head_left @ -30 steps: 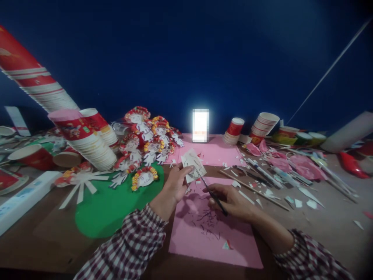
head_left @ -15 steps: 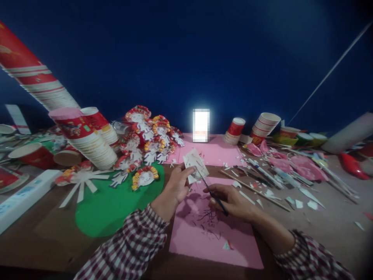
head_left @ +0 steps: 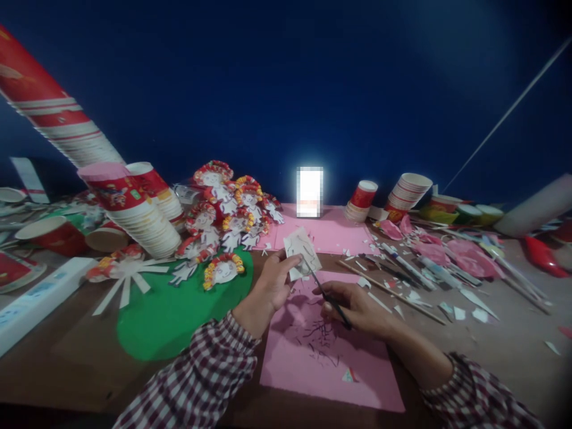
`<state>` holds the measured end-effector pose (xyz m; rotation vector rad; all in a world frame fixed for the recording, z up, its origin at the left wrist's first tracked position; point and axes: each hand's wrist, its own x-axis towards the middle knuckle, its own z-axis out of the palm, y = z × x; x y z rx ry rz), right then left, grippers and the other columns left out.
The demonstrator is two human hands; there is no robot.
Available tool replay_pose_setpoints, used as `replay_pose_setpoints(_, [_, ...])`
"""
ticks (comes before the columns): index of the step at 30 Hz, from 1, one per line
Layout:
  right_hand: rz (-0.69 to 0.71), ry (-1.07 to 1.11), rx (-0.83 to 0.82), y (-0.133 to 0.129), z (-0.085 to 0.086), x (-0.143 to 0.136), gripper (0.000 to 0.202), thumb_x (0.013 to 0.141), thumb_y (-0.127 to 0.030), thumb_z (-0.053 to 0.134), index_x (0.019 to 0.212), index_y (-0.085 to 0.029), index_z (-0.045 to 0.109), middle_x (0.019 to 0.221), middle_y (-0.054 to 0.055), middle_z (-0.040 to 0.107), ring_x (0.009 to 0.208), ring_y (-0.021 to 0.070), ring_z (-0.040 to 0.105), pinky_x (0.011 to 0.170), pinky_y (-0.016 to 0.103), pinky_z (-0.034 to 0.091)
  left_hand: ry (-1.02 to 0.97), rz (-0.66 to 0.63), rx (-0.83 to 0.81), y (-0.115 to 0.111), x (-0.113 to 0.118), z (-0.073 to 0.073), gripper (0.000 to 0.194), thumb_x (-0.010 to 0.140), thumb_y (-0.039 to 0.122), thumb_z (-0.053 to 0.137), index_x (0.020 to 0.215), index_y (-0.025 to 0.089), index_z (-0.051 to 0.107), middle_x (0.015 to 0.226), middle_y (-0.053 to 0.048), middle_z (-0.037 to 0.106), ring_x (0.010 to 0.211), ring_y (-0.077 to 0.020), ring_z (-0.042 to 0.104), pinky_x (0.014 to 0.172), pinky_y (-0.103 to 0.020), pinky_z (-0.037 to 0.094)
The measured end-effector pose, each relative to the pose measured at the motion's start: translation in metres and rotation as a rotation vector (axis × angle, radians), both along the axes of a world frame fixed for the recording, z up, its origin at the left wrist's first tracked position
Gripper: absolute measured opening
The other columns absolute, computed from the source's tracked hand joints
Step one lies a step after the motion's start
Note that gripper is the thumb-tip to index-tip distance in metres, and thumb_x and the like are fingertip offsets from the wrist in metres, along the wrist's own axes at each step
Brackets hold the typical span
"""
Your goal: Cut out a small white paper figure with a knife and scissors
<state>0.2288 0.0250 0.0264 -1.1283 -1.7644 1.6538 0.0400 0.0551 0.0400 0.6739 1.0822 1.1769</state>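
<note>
Slightly farther right now, the card [head_left: 309, 245] sits pinched in the left hand [head_left: 269, 287] by the near pink sheet's [head_left: 322, 387] far edge — if the thin dark tool [head_left: 317, 278] gripped in the right hand [head_left: 355, 307] slips, it could nick that thumb [head_left: 292, 261].

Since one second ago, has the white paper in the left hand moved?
Yes, slightly: the white paper has shifted rightward, judged against the front pink sheet lying on the table.
</note>
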Motion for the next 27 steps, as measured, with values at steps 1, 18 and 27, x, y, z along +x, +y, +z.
replay_pose_setpoints(1, [0.0,0.001,-0.005,-0.0001,0.0003,-0.0003,0.046,0.079,-0.047,0.068,0.109,-0.014,0.059,0.072,0.002,0.062,0.059,0.0136,0.056,0.053,0.025,0.044,-0.046,0.022,-0.014,-0.0003,0.0006,0.0008,0.03,0.061,0.025,0.074,0.087,0.019,0.06,0.083,-0.004,0.07,0.08,-0.0201,0.067,0.065,-0.027,0.051])
replay_pose_setpoints(18, [0.023,-0.004,0.007,0.001,-0.0009,0.0008,0.046,0.082,-0.049,0.065,0.11,-0.013,0.057,0.074,0.003,0.061,0.063,0.0139,0.056,0.057,0.026,0.044,-0.181,0.103,-0.045,-0.0025,0.0018,0.0043,0.033,0.056,0.019,0.08,0.084,0.019,0.063,0.074,0.0,0.068,0.065,-0.0143,0.064,0.058,-0.022,0.049])
replay_pose_setpoints(27, [0.044,0.009,-0.005,0.0026,-0.0033,0.0018,0.048,0.082,-0.05,0.065,0.111,-0.013,0.057,0.073,0.002,0.06,0.061,0.0126,0.054,0.055,0.025,0.043,-0.189,0.124,-0.053,-0.0033,0.0028,0.0073,0.027,0.056,0.017,0.078,0.078,0.018,0.061,0.067,0.001,0.065,0.058,-0.0129,0.06,0.055,-0.022,0.046])
